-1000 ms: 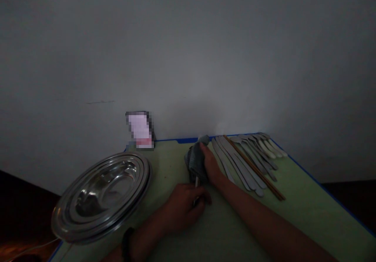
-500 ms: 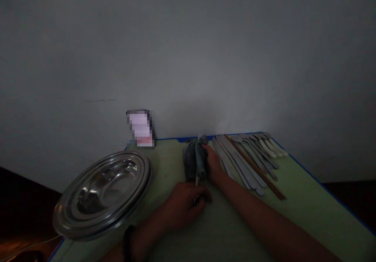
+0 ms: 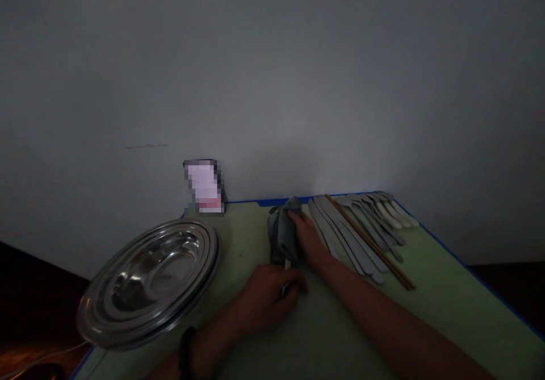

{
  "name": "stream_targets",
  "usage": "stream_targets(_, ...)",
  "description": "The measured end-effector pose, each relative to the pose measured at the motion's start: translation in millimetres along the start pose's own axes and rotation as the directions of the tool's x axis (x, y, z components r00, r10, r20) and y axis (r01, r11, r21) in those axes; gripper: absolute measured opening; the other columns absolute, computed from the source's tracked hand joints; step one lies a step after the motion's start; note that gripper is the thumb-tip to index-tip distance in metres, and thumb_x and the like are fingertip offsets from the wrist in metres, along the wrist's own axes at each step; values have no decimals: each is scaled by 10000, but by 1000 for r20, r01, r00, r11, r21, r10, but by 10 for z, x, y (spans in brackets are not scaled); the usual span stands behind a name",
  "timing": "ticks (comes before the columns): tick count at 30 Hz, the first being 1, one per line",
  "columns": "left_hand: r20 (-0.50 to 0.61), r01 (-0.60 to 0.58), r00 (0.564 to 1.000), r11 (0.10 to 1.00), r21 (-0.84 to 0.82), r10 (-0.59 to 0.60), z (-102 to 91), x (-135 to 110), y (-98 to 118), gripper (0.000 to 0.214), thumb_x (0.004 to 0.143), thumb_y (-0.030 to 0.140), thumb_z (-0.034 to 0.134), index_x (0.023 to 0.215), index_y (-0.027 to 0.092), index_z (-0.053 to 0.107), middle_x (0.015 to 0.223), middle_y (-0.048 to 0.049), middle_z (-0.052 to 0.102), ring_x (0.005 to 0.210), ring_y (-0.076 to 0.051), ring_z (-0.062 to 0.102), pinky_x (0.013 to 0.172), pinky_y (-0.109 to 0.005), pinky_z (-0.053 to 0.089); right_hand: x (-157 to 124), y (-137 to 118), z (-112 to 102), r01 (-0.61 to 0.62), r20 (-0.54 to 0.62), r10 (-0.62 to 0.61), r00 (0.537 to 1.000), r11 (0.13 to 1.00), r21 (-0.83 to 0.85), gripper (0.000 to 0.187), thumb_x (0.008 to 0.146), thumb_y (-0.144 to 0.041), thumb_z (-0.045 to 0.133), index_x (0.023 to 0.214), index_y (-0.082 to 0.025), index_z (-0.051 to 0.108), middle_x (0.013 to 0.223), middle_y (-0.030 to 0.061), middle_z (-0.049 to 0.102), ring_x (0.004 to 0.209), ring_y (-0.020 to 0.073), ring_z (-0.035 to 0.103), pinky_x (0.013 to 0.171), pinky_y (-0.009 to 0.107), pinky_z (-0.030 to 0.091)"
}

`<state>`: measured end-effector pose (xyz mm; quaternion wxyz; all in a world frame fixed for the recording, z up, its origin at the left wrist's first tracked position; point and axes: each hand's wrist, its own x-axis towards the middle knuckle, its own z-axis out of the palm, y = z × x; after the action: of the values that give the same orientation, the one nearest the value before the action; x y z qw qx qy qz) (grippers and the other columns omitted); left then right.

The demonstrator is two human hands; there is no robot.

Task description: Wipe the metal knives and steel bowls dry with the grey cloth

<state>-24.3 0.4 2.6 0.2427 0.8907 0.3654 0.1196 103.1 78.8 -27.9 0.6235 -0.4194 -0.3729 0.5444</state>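
My left hand (image 3: 272,292) is closed around the lower end of a slim, pale piece of cutlery (image 3: 288,264). Its kind is hidden, since a grey-green checked cloth (image 3: 286,238) covers its upper part. Pinching that cloth around the cutlery is my right hand (image 3: 310,238), just above and to the right of the left one. Close beside the right hand, several table knives (image 3: 347,238) lie in a row on the table. A pair of brown chopsticks (image 3: 370,242) rests along their right side.
Stacked shiny steel dishes (image 3: 149,283) stand on the left of the green, blue-edged table (image 3: 242,235). A phone (image 3: 205,187) leans against the wall at the back. Several spoons and forks (image 3: 374,212), some with white handles, lie at the back right.
The right hand and the cloth have shifted slightly left around the cutlery, and the cloth is folded differently. The pale tip above the cloth no longer shows. The left hand stays in place.
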Motion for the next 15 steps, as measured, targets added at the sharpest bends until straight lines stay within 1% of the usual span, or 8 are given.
stream_targets(3, 4, 3, 1000, 999, 49, -3, 5, -5, 16, 244, 858, 171, 426, 927, 214, 656, 796, -7, 699, 730, -142, 643, 688, -236, 436, -22, -5, 3, -37, -21, 37, 999, 999, 7, 372, 710, -489, 576, 917, -187, 643, 889, 34, 700, 901, 212, 605, 821, 309, 424)
stream_targets(8, 25, 34, 999, 969, 244, -41, 32, -15, 37, 257, 893, 235, 379, 1063, 207, 571, 851, -41, 700, 738, -201, 664, 689, -307, 467, -30, -14, -11, -53, -31, 51, 998, 998, -39, 420, 710, -527, 567, 925, -173, 635, 907, 54, 694, 902, 223, 608, 809, 320, 433)
stream_targets(10, 33, 19, 999, 968, 248, -28, 39, -20, 36, 254, 899, 234, 367, 1070, 210, 554, 869, -40, 699, 741, -204, 668, 697, -316, 473, -26, -10, -13, -38, -26, 36, 999, 996, -75, 411, 706, -529, 570, 900, -171, 631, 882, 53, 692, 880, 220, 608, 788, 315, 433)
stream_targets(13, 37, 4, 999, 979, 206, -12, 38, -32, 30, 236, 902, 224, 365, 1044, 221, 554, 875, -25, 700, 762, -194, 671, 713, -311, 474, -26, -13, -9, -24, -22, 22, 1000, 992, -121, 371, 692, -505, 588, 852, -172, 630, 840, 44, 690, 851, 215, 607, 757, 304, 430)
stream_targets(15, 36, 4, 999, 981, 194, -12, 33, -39, 28, 229, 902, 223, 369, 1027, 227, 561, 850, -16, 699, 762, -190, 670, 718, -310, 472, -36, -31, -3, -25, -17, 23, 1000, 994, -111, 333, 683, -469, 598, 840, -178, 633, 826, 32, 687, 826, 207, 607, 744, 296, 429)
